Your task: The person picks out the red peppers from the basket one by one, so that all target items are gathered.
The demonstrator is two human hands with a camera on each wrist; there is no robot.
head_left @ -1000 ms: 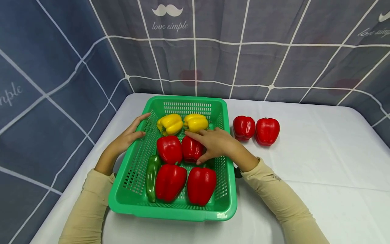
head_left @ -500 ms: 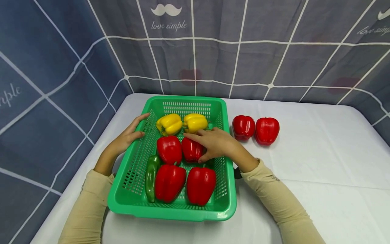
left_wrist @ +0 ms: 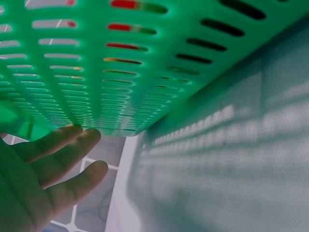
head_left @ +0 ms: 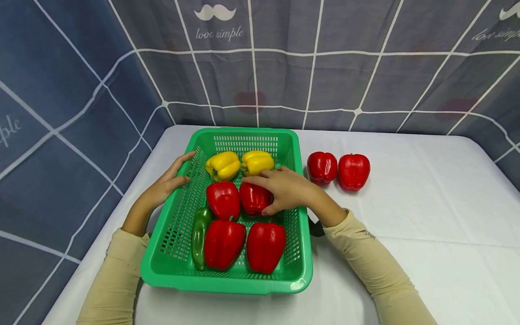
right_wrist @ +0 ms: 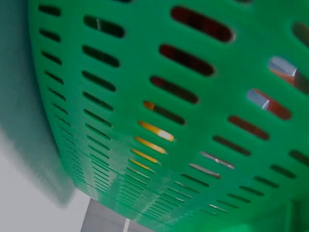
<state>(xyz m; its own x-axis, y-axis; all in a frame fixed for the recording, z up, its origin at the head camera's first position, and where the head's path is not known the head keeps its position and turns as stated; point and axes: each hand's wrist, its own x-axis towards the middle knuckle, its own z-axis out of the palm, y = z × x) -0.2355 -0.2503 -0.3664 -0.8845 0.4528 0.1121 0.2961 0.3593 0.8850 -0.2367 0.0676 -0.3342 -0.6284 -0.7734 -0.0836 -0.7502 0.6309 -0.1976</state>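
Note:
A green plastic basket (head_left: 221, 285) stands on the white cloth. My left hand (head_left: 160, 188) rests at its left rim, thumb and forefinger lying over the edge. In the left wrist view, several straight, relaxed fingers (left_wrist: 70, 186) reach alongside the slotted outer wall. My right hand (head_left: 290, 188) reaches over the right rim and grips a red bell pepper (head_left: 252, 197), fingers on its far side and thumb on its near side. Left of that lies another red bell pepper (head_left: 222, 200). The right wrist view shows the slotted basket wall (right_wrist: 130, 159), the hand hidden.
Two yellow bell peppers, the left one (head_left: 223, 165) and the right one (head_left: 257, 162), lie at the basket's far end. Nearer are two larger red peppers (head_left: 266, 248) and a green chili pepper (head_left: 200, 239). Outside, two red peppers (head_left: 353, 172) sit right of the basket.
The whole scene has shifted slightly left in the head view. Both hands keep their places on the basket rim and the red bell pepper.

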